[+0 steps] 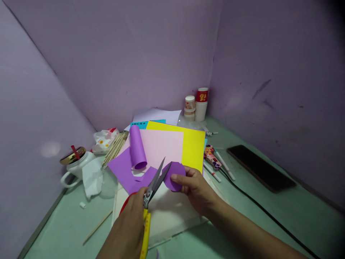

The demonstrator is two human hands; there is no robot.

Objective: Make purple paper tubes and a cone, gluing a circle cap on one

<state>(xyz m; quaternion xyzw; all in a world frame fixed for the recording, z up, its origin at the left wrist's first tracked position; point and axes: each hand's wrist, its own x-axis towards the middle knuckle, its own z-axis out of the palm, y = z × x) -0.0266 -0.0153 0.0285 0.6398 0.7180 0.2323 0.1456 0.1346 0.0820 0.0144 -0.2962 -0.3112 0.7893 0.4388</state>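
Observation:
My left hand (132, 223) grips a pair of scissors (153, 187) with yellow and red handles, the blades spread open and pointing up and right. My right hand (195, 187) pinches a purple paper piece (174, 174) with a rounded edge, held against the blades. Just left of it lies a purple sheet (125, 169) with a curved cut-out and one end curled into a roll (137, 145). Under these lie a pink sheet (161, 144), a yellow sheet (192, 144) and white paper (169, 212).
A white teapot with a gold lid (74, 163) and crumpled tissue stand at the left, next to wooden sticks (115, 145). Paper cups (201, 102) stand in the back corner. Pens (219, 165), a black cable and a dark phone (260, 167) lie at the right.

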